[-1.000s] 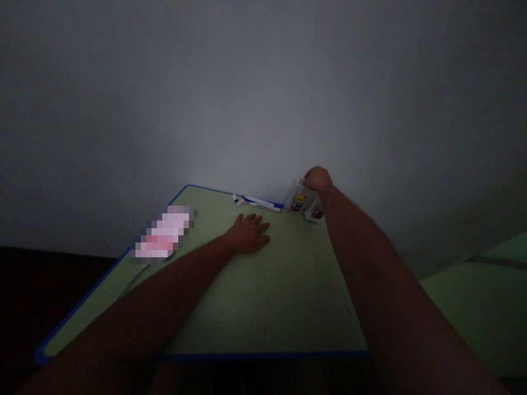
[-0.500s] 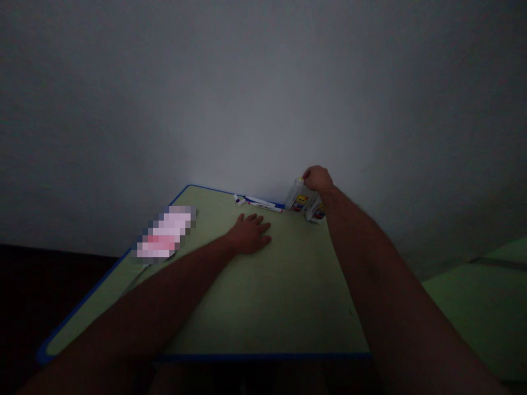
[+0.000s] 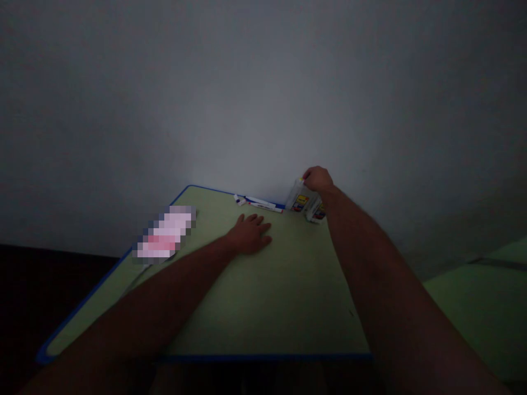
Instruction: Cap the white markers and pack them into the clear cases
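Note:
My left hand (image 3: 249, 235) lies flat on the light green tabletop (image 3: 263, 307), fingers spread, holding nothing. At the far right corner, my right hand (image 3: 318, 179) is closed at the upper edge of a clear plastic case (image 3: 297, 196) with a yellow, red and blue label. The case stands on edge, leaning near the wall. Beside it is a second clear plastic case (image 3: 316, 210) with a similar label, partly hidden by my right forearm. What the fingertips grip is partly out of sight.
Two markers (image 3: 265, 207) lie along the table's back edge, with a small white and dark eraser-like block (image 3: 239, 200) to their left. A blurred-out lit phone-like object (image 3: 164, 233) with a cable sits at left. A grey wall (image 3: 263, 109) rises behind; another green surface (image 3: 481, 296) is at right.

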Demonstrator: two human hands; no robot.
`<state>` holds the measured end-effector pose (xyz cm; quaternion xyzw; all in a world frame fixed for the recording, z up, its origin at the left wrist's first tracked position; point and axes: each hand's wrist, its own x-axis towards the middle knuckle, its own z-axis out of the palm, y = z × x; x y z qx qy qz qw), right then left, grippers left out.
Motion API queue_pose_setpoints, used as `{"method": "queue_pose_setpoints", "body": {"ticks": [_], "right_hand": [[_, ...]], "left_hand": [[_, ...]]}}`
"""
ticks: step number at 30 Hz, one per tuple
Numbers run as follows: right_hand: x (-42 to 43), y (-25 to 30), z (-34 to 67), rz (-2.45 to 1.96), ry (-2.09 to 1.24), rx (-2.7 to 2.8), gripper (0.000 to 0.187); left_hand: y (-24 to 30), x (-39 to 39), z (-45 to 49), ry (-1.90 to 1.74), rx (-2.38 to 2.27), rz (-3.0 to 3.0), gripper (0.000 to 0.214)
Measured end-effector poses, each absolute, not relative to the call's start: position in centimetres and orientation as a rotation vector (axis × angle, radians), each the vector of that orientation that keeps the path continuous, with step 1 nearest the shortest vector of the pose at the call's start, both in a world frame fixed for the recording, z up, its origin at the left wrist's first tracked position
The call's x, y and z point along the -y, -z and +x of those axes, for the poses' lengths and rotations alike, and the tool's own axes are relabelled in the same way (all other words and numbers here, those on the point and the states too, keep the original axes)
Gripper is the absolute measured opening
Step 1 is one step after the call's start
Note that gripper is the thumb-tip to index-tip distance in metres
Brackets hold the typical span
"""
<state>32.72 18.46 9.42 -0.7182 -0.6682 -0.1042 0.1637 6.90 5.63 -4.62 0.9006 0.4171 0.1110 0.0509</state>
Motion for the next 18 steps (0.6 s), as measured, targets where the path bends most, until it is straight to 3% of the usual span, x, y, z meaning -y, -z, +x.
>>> {"method": "queue_pose_setpoints", "body": {"ticks": [18], "right_hand": [[-17.95, -9.75, 32.37, -2.067, 0.309, 1.900, 0.027]], "left_hand": [[4.51, -5.53, 7.01, -0.335, -1.290, 2.745, 0.060]]}}
